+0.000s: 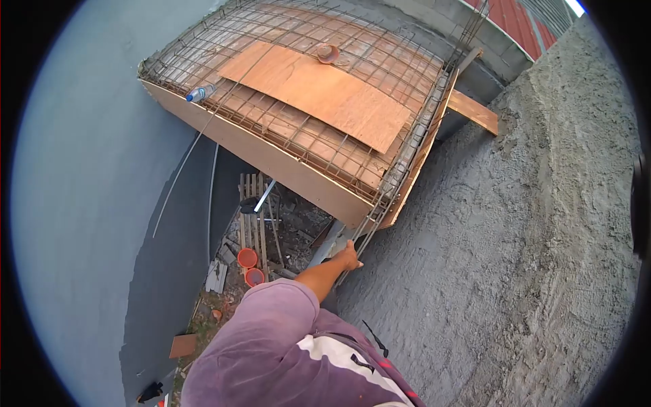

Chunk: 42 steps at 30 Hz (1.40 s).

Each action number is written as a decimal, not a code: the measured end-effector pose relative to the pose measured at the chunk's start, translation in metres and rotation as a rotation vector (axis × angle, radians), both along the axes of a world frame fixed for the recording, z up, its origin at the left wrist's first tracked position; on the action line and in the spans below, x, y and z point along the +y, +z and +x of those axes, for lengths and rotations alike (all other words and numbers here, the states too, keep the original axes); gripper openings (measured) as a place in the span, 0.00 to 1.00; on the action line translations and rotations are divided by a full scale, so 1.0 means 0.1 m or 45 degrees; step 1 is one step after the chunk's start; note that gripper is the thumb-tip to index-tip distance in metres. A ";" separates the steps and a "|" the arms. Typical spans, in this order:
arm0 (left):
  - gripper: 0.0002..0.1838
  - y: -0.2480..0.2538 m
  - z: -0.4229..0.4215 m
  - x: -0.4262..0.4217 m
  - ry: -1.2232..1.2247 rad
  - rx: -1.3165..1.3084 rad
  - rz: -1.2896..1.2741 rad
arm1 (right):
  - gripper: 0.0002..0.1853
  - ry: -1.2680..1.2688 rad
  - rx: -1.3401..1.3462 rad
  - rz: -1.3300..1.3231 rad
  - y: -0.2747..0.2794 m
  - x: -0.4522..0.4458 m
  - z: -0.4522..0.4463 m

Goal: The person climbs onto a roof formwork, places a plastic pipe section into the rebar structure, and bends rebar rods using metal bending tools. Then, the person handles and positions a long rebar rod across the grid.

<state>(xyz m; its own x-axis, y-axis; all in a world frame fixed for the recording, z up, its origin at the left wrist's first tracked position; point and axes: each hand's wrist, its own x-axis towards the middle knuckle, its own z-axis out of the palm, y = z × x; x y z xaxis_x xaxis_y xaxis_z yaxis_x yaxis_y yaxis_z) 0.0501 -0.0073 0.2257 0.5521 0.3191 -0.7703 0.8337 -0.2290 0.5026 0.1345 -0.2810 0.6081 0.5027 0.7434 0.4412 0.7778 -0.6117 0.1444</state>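
My left hand [349,256] is closed around thin steel rebar rods [366,229] that stick out past the near corner of a raised wooden form. My left arm reaches forward from a faded purple sleeve [281,298]. Just beyond the hand, the form's plywood side board [271,156] runs off to the left. A rebar grid [271,129] covers the form's top. Across the grid lies a loose plywood sheet [319,95], with an orange-brown round container [328,53] at its far edge. My right hand is out of view.
Rough grey plastered wall [475,271] rises close on the right; smooth wall [81,169] stands left. A plastic bottle [200,93] rests at the form's edge. Far below are orange buckets [247,258], wooden strips [252,227] and rubble. A board [475,112] juts out right of the form.
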 end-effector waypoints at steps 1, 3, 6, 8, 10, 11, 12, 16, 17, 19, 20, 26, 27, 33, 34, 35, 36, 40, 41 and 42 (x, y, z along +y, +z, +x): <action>0.65 0.06 -0.01 0.02 0.002 -0.012 -0.022 | 0.34 0.013 0.109 -0.006 -0.31 0.03 -0.13; 0.65 0.10 0.00 0.02 -0.005 -0.007 -0.031 | 0.34 0.021 0.276 -0.025 -0.80 0.06 -0.35; 0.63 -0.05 0.01 0.00 0.000 -0.034 -0.004 | 0.34 0.010 0.413 -0.036 -1.22 0.07 -0.52; 0.63 -0.03 0.00 0.00 0.006 -0.026 -0.009 | 0.34 0.008 0.456 -0.037 -1.38 0.05 -0.60; 0.63 0.04 0.00 0.02 0.008 -0.021 -0.022 | 0.34 -0.004 0.479 -0.033 -1.48 0.03 -0.67; 0.63 0.05 -0.01 0.03 0.008 -0.017 -0.035 | 0.34 -0.009 0.487 -0.030 -1.50 0.03 -0.66; 0.63 0.06 0.00 0.04 0.007 -0.014 -0.048 | 0.34 -0.015 0.491 -0.026 -1.53 0.01 -0.66; 0.62 0.04 0.01 -0.01 0.016 0.004 -0.022 | 0.34 -0.032 0.501 -0.016 -1.57 0.00 -0.67; 0.62 0.04 0.01 0.00 0.023 0.005 -0.036 | 0.34 -0.040 0.502 -0.014 -1.59 0.01 -0.69; 0.61 0.04 -0.01 0.03 0.027 0.013 -0.038 | 0.34 -0.038 0.515 -0.008 -1.58 0.00 -0.67; 0.61 0.02 0.01 0.03 0.017 0.020 -0.028 | 0.34 -0.040 0.518 -0.008 -1.59 0.00 -0.67; 0.60 0.05 0.01 0.00 0.033 0.016 -0.015 | 0.35 -0.044 0.526 -0.011 -1.62 -0.01 -0.68; 0.60 0.05 0.01 0.01 0.038 0.017 -0.011 | 0.35 -0.047 0.526 -0.012 -1.63 -0.03 -0.69; 0.55 0.20 -0.04 0.01 0.106 -0.025 -0.044 | 0.35 -0.065 0.544 -0.014 -1.67 0.00 -0.69; 0.54 0.21 -0.05 0.03 0.110 -0.040 -0.053 | 0.35 -0.066 0.546 -0.011 -1.67 -0.01 -0.68; 0.53 0.25 -0.07 0.03 0.116 -0.053 -0.064 | 0.35 -0.068 0.548 -0.014 -1.68 -0.02 -0.69; 0.53 0.28 -0.09 0.04 0.123 -0.065 -0.076 | 0.35 -0.073 0.552 -0.016 -1.67 0.01 -0.67; 0.51 0.29 -0.10 0.06 0.146 -0.065 -0.111 | 0.35 -0.084 0.556 -0.021 -1.67 0.01 -0.69; 0.50 0.29 -0.11 0.05 0.159 -0.060 -0.126 | 0.35 -0.090 0.553 -0.026 -1.69 0.02 -0.70; 0.50 0.30 -0.10 0.06 0.172 -0.060 -0.139 | 0.35 -0.093 0.555 -0.025 -1.67 0.05 -0.69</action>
